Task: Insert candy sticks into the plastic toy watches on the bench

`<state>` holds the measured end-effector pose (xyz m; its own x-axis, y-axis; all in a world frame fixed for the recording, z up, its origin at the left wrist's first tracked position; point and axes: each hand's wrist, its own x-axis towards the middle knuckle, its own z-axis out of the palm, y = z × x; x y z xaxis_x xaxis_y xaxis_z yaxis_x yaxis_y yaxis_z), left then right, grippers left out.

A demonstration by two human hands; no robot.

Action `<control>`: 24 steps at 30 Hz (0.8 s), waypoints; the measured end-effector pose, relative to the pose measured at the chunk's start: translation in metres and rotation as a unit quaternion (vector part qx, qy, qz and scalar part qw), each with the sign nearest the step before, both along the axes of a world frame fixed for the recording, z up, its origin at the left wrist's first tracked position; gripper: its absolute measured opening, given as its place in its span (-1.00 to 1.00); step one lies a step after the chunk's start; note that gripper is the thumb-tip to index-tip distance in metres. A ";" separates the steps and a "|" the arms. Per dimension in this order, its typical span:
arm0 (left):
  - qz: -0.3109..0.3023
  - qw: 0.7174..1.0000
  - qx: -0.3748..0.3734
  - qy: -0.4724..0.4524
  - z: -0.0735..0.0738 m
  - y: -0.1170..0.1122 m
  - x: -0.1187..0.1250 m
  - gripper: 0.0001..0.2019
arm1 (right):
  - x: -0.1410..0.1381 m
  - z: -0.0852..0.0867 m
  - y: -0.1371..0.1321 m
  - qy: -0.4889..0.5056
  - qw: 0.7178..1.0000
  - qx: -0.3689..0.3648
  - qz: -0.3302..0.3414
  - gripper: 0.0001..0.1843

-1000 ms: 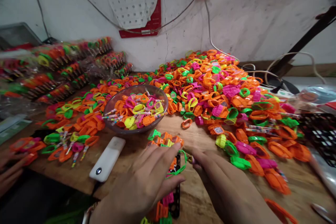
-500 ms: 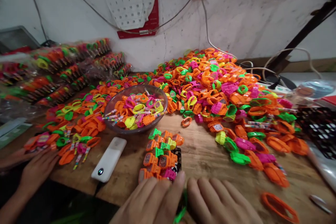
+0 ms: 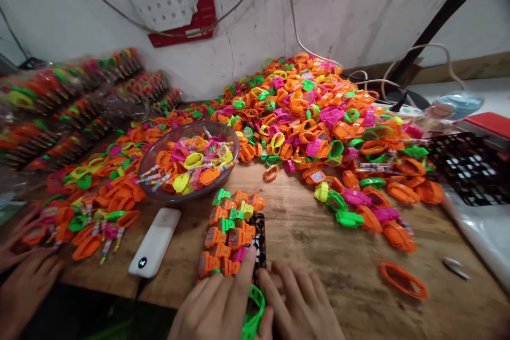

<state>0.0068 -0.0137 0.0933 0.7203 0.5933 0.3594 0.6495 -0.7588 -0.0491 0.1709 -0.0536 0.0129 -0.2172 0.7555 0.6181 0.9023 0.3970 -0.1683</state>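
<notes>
A green toy watch (image 3: pixel 255 312) with a looped strap is between my two hands at the bottom edge. My left hand (image 3: pixel 215 305) is closed against its left side, index finger stretched forward over the black perforated rack (image 3: pixel 260 234). My right hand (image 3: pixel 300 300) curls in from the right, fingers bent and closed on the watch; the exact grip is partly hidden. In front of my left hand, rows of orange toy watches (image 3: pixel 215 236), with green, yellow and pink ones among them, lie on the rack.
A bowl (image 3: pixel 187 199) of toy watches stands behind the rack, near a white power bank (image 3: pixel 155 244). A large pile of watches (image 3: pixel 311 111) lies behind. Another person's hand (image 3: pixel 30 281) is at left. Bagged watches (image 3: pixel 71 95), a loose orange watch (image 3: pixel 403 280) and a second black rack (image 3: pixel 470 167) lie around.
The view has swung right, so things sit further left. My hands have shifted, and more of the green watch shows between them. My right fingers are now more bent.
</notes>
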 end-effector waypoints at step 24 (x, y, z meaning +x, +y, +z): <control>0.062 0.976 -0.205 -0.038 -0.038 0.054 0.002 -0.72 | -0.006 -0.076 0.092 0.351 0.912 -0.206 0.056 -0.83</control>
